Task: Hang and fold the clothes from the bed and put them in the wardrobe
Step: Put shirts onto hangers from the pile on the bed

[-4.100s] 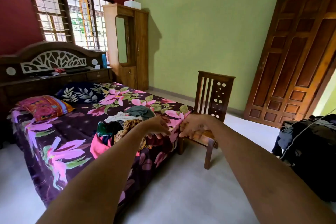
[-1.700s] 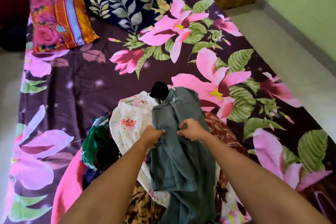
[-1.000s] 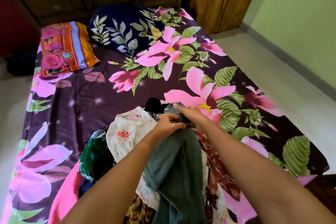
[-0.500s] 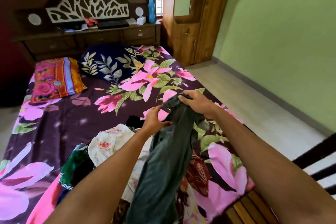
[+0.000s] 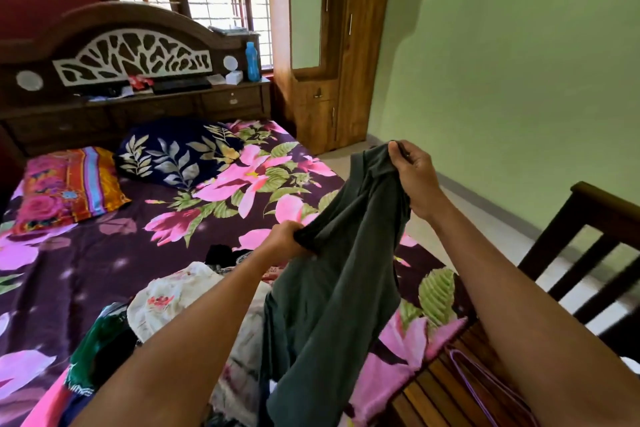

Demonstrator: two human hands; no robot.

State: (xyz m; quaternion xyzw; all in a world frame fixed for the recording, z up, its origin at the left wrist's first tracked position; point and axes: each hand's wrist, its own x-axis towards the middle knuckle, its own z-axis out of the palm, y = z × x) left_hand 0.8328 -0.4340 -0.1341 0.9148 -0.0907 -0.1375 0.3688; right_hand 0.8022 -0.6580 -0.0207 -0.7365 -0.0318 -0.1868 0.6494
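The fingers (image 5: 296, 230) of the left hand (image 5: 285, 241) are curled tight around a bunched edge of a dark grey-green garment (image 5: 339, 295). The right hand (image 5: 417, 180), held higher, pinches the garment's top edge. The cloth hangs between both hands above the near end of the bed (image 5: 104, 253), beside a pile of clothes (image 5: 173, 302) on the floral sheet. A wooden chair (image 5: 581, 246) stands to the right. The wooden wardrobe (image 5: 349, 80) stands beyond the bed.

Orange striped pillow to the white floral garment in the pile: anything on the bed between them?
Head view: nothing, just bare purple floral bedsheet between the orange striped pillow and the white floral garment.
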